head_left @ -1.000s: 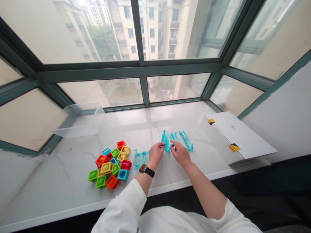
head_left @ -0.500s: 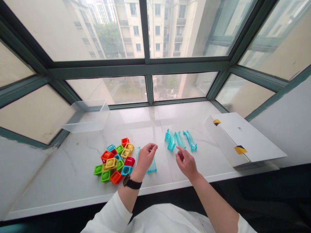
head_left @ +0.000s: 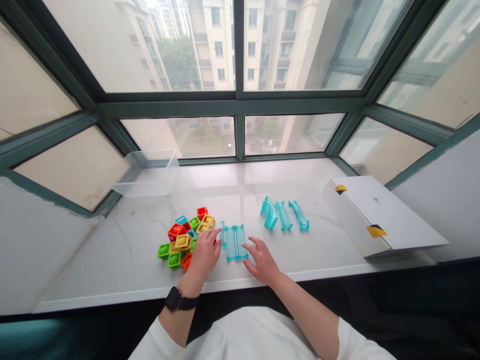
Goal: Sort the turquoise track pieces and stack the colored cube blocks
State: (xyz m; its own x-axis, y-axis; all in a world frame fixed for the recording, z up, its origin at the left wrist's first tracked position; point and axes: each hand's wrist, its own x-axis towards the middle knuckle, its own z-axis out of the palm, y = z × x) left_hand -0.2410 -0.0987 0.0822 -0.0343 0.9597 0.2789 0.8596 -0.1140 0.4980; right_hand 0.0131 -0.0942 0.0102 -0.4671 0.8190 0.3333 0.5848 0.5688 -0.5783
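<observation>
My left hand is open, its fingers stretched over the right side of a pile of colourful toy blocks. It hides some of the blocks. My right hand is open too, thumb and fingers apart, with its fingertips at the right edge of flat, clear turquoise track pieces. These lie side by side between my hands, with a narrow turquoise piece at their left. Farther right lie a curved turquoise track piece, a straight one and a slightly bent one.
A clear plastic bin stands at the back left by the window. On the right is a white box with yellow-and-black tabs. The white ledge ends at a front edge close to me.
My hands have come down and nearer to me, the left moving left and the right moving left toward the flat turquoise pieces. Their fingers have spread. The view has shifted slightly.
</observation>
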